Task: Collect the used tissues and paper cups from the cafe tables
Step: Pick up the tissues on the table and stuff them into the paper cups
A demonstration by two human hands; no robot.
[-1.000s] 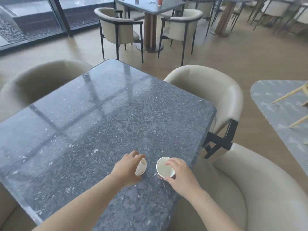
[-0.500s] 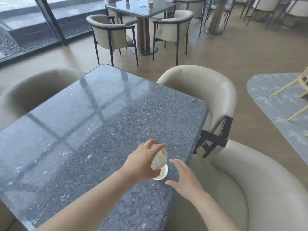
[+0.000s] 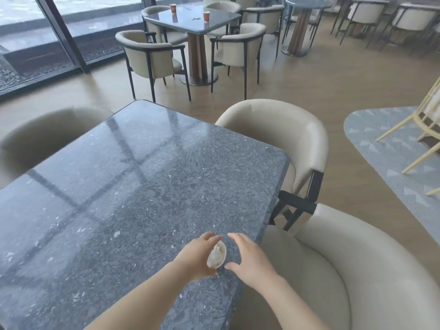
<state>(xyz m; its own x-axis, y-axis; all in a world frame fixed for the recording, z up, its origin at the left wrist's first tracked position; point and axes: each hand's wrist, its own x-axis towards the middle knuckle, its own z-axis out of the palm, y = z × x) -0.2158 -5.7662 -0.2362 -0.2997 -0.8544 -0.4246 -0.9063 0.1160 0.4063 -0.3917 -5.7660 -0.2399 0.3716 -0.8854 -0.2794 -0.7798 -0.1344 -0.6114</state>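
Between the thumb and curled fingers of my left hand [image 3: 194,258] I see the paper cup [image 3: 217,257], tipped so its mouth faces the right hand [image 3: 251,258], with a crumpled white tissue [image 3: 216,249] tucked inside, low over the dark stone table [image 3: 142,186] near its right edge. Just right of the cup, the right hand's fingers are loosely spread and hold nothing, the thumb tip close by the cup's lower rim, though I cannot tell whether it touches. Far beyond both sets of fingertips, two red-brown cups [image 3: 173,7] [image 3: 206,16] stand on another table [image 3: 190,22].
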